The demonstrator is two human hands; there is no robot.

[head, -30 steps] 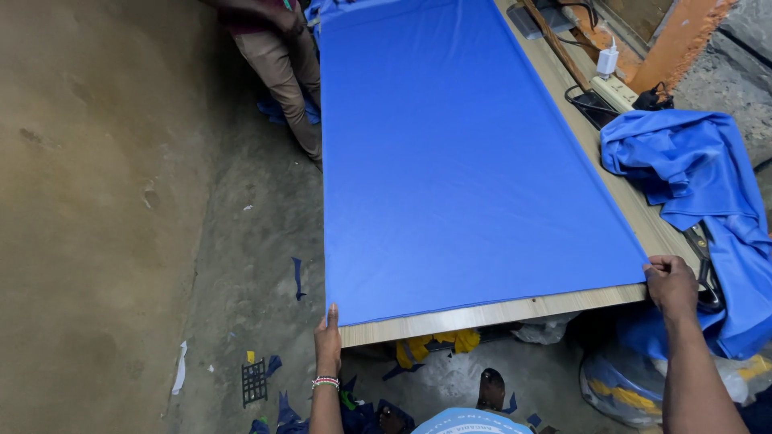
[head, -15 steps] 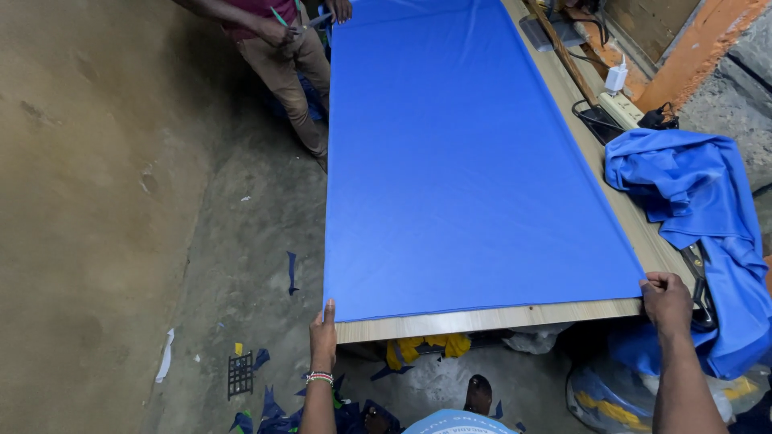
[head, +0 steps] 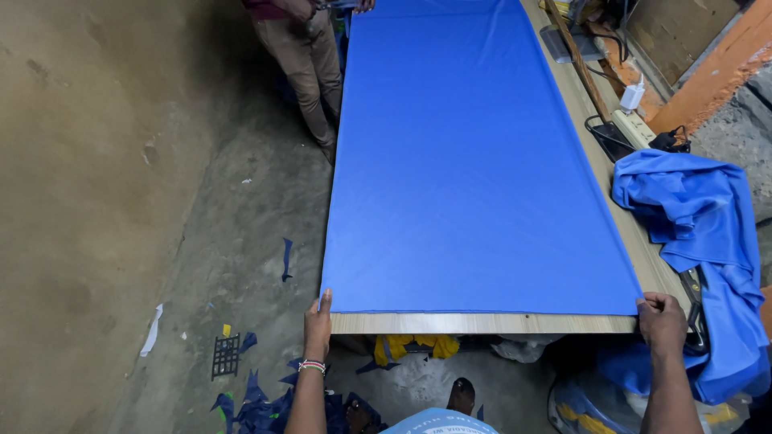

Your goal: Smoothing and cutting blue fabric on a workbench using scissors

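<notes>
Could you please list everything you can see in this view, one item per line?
sheet: one, blue, spread flat along the table
table: one, pale wood, long, under the sheet
cloth pile: one, blue, bunched at the table's right edge
scissors: one pair, dark, partly under the cloth pile
power strip: one, white, far right of the table, with a dark cable
scraps: several, dark blue, on the floor at lower left
yellow cloth: one, under the table's near end
other person: one, brown trousers, standing at the far left
left hand: at the sheet's near left corner
right hand: at the sheet's near right corner
</notes>
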